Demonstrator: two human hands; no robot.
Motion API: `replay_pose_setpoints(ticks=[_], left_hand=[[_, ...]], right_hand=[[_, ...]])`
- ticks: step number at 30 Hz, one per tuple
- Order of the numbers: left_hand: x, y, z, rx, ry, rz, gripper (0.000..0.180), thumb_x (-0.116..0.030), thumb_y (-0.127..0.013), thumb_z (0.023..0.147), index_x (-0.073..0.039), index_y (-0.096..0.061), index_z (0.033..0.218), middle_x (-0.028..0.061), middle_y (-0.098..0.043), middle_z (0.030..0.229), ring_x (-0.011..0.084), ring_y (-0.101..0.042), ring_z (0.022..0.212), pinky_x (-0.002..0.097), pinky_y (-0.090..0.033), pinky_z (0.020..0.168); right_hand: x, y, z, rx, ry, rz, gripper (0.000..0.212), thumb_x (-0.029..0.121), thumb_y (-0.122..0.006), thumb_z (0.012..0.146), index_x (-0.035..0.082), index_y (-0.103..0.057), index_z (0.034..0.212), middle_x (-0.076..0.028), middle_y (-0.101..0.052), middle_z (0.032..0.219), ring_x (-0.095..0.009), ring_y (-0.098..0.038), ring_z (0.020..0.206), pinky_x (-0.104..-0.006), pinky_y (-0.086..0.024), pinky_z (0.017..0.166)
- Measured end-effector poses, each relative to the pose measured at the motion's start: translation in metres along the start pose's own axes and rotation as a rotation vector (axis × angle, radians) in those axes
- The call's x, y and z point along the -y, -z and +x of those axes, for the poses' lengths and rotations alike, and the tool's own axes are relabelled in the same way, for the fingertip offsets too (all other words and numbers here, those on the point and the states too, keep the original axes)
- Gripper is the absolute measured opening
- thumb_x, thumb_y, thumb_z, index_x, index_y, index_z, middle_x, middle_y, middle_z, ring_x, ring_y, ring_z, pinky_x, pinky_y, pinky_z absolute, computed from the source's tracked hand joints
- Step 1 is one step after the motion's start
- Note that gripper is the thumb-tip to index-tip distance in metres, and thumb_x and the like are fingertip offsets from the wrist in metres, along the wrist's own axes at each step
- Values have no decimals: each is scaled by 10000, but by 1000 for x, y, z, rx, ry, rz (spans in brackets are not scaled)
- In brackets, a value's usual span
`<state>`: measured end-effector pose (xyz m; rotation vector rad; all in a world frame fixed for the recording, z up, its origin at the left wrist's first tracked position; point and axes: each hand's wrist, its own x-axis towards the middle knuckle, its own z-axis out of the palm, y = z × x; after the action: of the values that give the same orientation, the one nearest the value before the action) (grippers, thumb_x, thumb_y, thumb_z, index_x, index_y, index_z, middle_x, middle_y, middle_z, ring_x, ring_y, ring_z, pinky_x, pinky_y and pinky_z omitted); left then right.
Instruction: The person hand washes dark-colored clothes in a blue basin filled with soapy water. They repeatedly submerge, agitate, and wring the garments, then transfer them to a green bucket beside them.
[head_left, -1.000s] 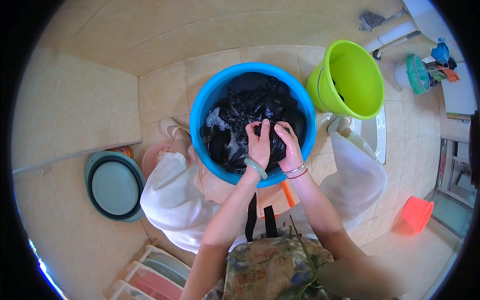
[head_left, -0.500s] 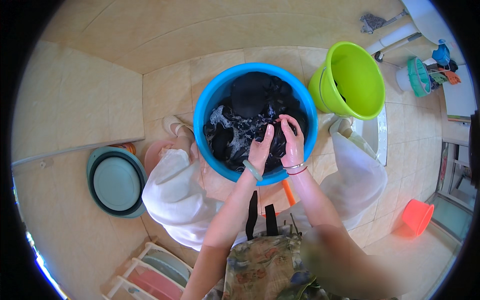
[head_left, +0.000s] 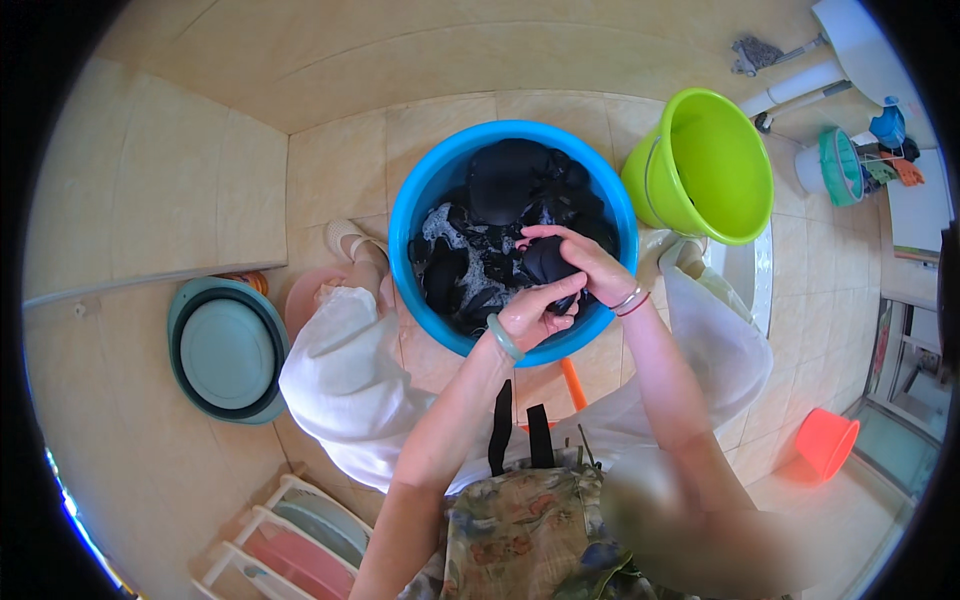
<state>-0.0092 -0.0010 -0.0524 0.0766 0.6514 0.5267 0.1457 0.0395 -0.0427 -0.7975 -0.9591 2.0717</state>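
Note:
A large blue basin (head_left: 412, 290) on the floor holds soaked black clothes (head_left: 508, 185), with white suds (head_left: 440, 228) floating at the left. Over the basin's right front part, both hands grip one wet black garment (head_left: 545, 258), bunched into a wad; its exact kind cannot be made out. My right hand (head_left: 592, 262) wraps over it from the right. From below, my left hand (head_left: 538, 308), with a pale green bangle at the wrist, closes on its lower end, thumb against the right palm.
A lime green bucket (head_left: 650, 185) stands at the basin's right, beside a white floor fixture (head_left: 762, 290). Grey-green folding basins (head_left: 228, 360) lean left; a white rack (head_left: 245, 540) stands near left. An orange-red bucket (head_left: 828, 445) lies right. My legs flank the basin.
The black garment has come up out of the water between my hands. My right hand has turned palm inward over it, and my left hand has drawn slightly closer to the basin's near rim.

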Motion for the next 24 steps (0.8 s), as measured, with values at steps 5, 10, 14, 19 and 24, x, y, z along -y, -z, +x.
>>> replay_pose_setpoints(ticks=[5, 10, 14, 19, 24], left_hand=[[-10, -18, -8, 247, 205, -225, 185, -199, -572, 940, -61, -534, 1057, -23, -392, 706, 71, -362, 604, 178, -239, 421], [-12, -19, -14, 221, 256, -42, 140, -201, -592, 925, -86, -529, 875, -20, -416, 692, 56, -355, 553, 170, -220, 406], [-18, -32, -18, 23, 189, 304, 205, -202, -622, 894, -110, -494, 762, -24, -427, 681, 40, -343, 495, 176, -186, 389], [-15, -16, -5, -165, 132, 604, 255, -282, -717, 766, -103, -543, 714, -29, -475, 601, 83, -442, 487, 265, -327, 400], [0, 3, 7, -361, -321, 1145, 415, -329, -699, 767, 62, -653, 899, 227, -680, 834, 336, -677, 841, 397, -512, 749]], right_hand=[[5, -9, -5, 121, 56, 353, 481, 378, -664, 867, 57, -549, 1206, -197, -503, 1331, -301, -532, 1197, -374, -445, 1002], [21, -22, -8, 0, 22, 198, 367, 153, -691, 820, 54, -540, 1139, -205, -550, 1228, -325, -593, 1070, -433, -521, 882], [23, -30, -6, -168, 65, -63, 204, 163, -621, 894, 19, -632, 1038, -103, -637, 962, -157, -598, 853, -280, -492, 788], [17, -34, 1, -253, 43, -314, 272, 239, -555, 967, 15, -680, 877, 6, -605, 790, -69, -525, 735, -217, -440, 704], [5, -38, 7, -329, 112, -493, 357, 284, -516, 990, 16, -641, 789, 3, -576, 708, -58, -484, 683, -229, -416, 654]])
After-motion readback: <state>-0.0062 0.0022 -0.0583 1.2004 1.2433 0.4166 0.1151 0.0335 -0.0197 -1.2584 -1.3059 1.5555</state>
